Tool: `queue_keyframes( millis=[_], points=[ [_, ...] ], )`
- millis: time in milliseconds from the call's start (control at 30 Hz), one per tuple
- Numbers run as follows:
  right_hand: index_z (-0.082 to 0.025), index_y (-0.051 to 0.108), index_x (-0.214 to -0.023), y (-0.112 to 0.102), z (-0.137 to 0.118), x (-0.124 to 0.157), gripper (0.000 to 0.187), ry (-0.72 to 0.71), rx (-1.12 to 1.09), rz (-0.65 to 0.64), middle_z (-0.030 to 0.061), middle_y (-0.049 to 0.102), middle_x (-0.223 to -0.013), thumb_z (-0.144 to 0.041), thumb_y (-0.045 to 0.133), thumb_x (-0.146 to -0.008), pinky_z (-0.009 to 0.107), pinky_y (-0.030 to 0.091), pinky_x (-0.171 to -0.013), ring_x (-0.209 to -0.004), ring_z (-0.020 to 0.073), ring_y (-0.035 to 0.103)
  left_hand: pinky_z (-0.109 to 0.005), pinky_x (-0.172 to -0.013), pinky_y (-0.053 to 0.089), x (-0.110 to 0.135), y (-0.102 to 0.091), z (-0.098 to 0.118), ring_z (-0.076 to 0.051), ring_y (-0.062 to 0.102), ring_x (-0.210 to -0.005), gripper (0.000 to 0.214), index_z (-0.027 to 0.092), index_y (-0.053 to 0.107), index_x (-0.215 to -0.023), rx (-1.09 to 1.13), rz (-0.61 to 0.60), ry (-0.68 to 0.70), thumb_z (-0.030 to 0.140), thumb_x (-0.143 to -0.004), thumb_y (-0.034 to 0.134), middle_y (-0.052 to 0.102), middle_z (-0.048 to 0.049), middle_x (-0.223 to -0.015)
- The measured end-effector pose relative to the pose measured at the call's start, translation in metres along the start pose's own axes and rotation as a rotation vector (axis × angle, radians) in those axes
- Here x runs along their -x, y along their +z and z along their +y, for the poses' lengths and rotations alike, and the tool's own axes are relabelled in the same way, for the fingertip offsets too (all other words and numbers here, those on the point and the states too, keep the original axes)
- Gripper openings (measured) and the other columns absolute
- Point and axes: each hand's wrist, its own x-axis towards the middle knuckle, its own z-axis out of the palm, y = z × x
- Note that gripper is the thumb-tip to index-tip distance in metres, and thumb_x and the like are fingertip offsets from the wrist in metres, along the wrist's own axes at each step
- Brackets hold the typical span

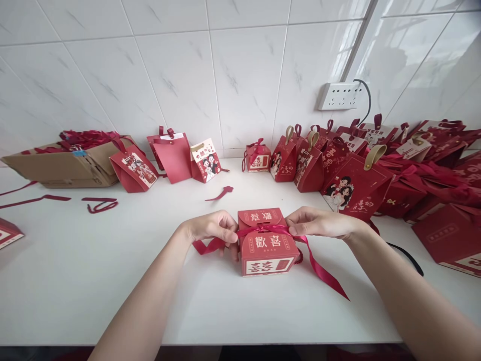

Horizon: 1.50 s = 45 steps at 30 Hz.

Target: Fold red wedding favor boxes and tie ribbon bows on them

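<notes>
A small red gift box point(265, 246) with Chinese characters stands on the white table point(93, 281) in front of me. A dark red ribbon point(319, 268) crosses its top and trails off both sides. My left hand point(214, 228) pinches the ribbon at the box's left edge, fingers closed. At the box's right edge, my right hand point(319, 223) grips the ribbon with fingers closed too. The ribbon's right tail lies long on the table toward me.
Several red gift boxes and bags point(356, 185) crowd the right and back along the tiled wall. A cardboard box point(63, 163) with ribbons lies at back left. Loose ribbon pieces point(99, 203) lie at left. A wall socket point(338, 95) and black cable point(408, 255) are at right.
</notes>
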Motion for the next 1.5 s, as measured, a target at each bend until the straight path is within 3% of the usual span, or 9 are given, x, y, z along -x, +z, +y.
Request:
queue_keyframes(
  millis=[267, 467, 567, 1100, 1300, 1500],
  points=[
    [-0.013, 0.053, -0.066, -0.006, 0.01, -0.003, 0.037, 0.055, -0.048, -0.046, -0.0039, 0.046, -0.062, -0.047, 0.061, -0.079, 0.024, 0.034, -0.062, -0.059, 0.0075, 0.041, -0.02, -0.04, 0.046, -0.013, -0.014, -0.018, -0.015, 0.062, -0.051, 0.039, 0.01, 0.062, -0.058, 0.043, -0.077, -0.026, 0.045, -0.057, 0.079, 0.07, -0.0102, -0.061],
    [-0.013, 0.052, -0.068, -0.008, 0.009, -0.002, 0.036, 0.083, -0.04, -0.081, -0.0025, 0.049, -0.063, -0.047, 0.061, -0.08, 0.025, 0.037, -0.063, -0.061, 0.009, 0.049, -0.024, -0.066, 0.054, -0.013, -0.014, -0.017, -0.015, 0.064, -0.056, 0.038, 0.01, 0.065, -0.06, 0.004, -0.085, -0.026, 0.046, -0.057, 0.079, 0.071, -0.0097, -0.062],
    [-0.014, 0.051, -0.068, -0.008, 0.009, -0.001, 0.036, 0.1, -0.034, -0.08, -0.0034, 0.048, -0.06, -0.047, 0.061, -0.08, 0.025, 0.037, -0.062, -0.06, 0.0091, 0.05, -0.023, -0.069, 0.053, -0.012, -0.014, -0.016, -0.014, 0.064, -0.057, 0.039, 0.01, 0.066, -0.063, -0.011, -0.087, -0.031, 0.046, -0.057, 0.078, 0.071, -0.0096, -0.063],
    [-0.017, 0.042, -0.061, -0.014, 0.01, 0.0, 0.04, 0.091, -0.024, -0.087, -0.006, 0.044, -0.053, -0.047, 0.062, -0.079, 0.024, 0.031, -0.053, -0.053, 0.0072, 0.043, -0.023, -0.05, 0.05, -0.006, -0.014, -0.011, -0.014, 0.062, -0.05, 0.038, 0.013, 0.057, -0.055, -0.024, -0.059, -0.006, 0.044, -0.06, 0.077, 0.07, -0.0078, -0.061],
    [-0.017, 0.039, -0.059, -0.02, 0.008, 0.006, 0.042, 0.062, 0.08, -0.026, -0.0067, 0.04, -0.053, -0.046, 0.062, -0.078, 0.022, 0.028, -0.051, -0.052, 0.0062, 0.039, -0.021, -0.045, 0.047, -0.004, -0.012, -0.009, -0.014, 0.062, -0.051, 0.039, 0.013, 0.056, -0.056, -0.067, -0.061, -0.018, 0.046, -0.063, 0.074, 0.07, -0.009, -0.062],
    [-0.015, 0.046, -0.062, -0.016, 0.025, -0.005, 0.04, 0.04, -0.127, -0.132, -0.0055, 0.046, -0.055, -0.047, 0.066, -0.075, 0.022, 0.031, -0.049, -0.05, 0.0056, 0.042, -0.019, -0.036, 0.043, -0.014, -0.014, -0.019, -0.014, 0.061, -0.05, 0.039, 0.011, 0.063, -0.067, 0.025, -0.099, -0.049, 0.046, -0.059, 0.077, 0.071, -0.0095, -0.065]
  ],
)
